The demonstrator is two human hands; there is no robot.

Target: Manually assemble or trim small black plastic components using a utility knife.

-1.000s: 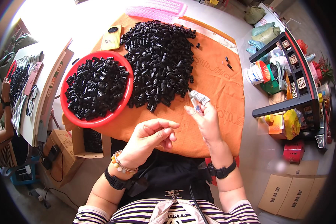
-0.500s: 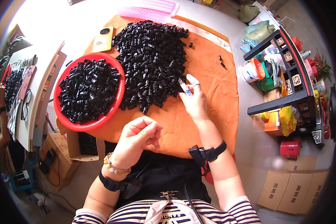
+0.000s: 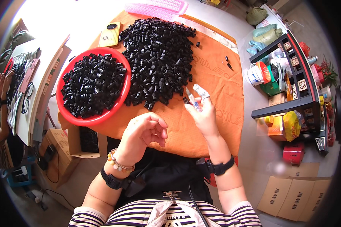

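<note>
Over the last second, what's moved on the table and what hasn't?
The right hand reached forward to the edge of the loose black pile, holding a small clear tube throughout. The left hand stayed curled near the body, over the orange cloth. The red bowl of black pieces stayed put.

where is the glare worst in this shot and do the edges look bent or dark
Head view: glare is worst at the upper left, where the table beyond the orange cloth burns out to white; the black rim darkens the corners; the dark shelf unit bows toward the right edge; the pile of black parts and red bowl near the middle stay sharp and evenly lit.
</note>
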